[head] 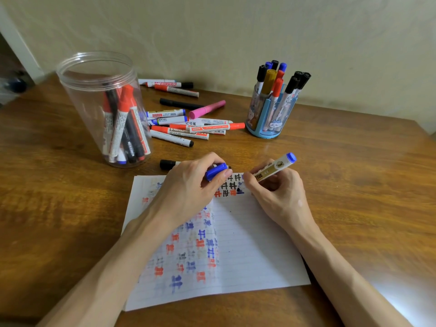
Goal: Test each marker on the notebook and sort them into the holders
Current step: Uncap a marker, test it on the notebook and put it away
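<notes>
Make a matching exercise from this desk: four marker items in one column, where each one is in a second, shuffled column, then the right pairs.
1. blue plastic marker cap
2. white marker with gold label
3. pink marker
4. mustard-capped marker

A. lying on the brown wooden table
B. standing in the blue cartoon-printed pen holder
C. pinched in the left hand
D. gripped in the right hand

Pairs: 1-C, 2-D, 3-A, 4-B.
</notes>
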`<state>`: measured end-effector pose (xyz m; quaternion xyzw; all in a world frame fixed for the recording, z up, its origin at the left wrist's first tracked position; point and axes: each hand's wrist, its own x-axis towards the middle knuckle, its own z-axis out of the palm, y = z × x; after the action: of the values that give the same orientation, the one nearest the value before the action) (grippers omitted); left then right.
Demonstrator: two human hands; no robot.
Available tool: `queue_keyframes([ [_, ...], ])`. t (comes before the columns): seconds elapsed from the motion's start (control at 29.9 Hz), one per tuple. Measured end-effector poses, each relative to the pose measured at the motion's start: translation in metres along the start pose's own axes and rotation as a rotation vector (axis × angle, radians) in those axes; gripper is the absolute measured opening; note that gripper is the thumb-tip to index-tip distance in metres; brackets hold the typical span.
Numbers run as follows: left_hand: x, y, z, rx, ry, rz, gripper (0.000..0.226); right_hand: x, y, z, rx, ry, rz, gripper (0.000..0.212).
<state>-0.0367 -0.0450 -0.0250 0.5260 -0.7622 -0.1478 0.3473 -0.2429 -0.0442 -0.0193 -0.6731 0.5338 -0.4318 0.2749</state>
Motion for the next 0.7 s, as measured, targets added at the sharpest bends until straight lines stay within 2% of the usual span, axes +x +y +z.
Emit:
queue_keyframes([
  [0.17,-0.0003,0.0001,0.0005,0.005,0.003,-0.001,0.030,0.0002,-0.0018,0.0013,0.003,-0.021,0.034,0.021],
  [0.37,-0.0005,-0.0003,0.0003,0.004,0.003,0.004,0.029,0.0013,0.0010,-0.0007,0.016,0.040,0.051,0.017],
  [0.7,-0.0007,0.0003,-0.0003,0.013,-0.001,0.003,0.028,0.0010,-0.0013,0.0008,-0.020,0.008,0.032,0.019],
])
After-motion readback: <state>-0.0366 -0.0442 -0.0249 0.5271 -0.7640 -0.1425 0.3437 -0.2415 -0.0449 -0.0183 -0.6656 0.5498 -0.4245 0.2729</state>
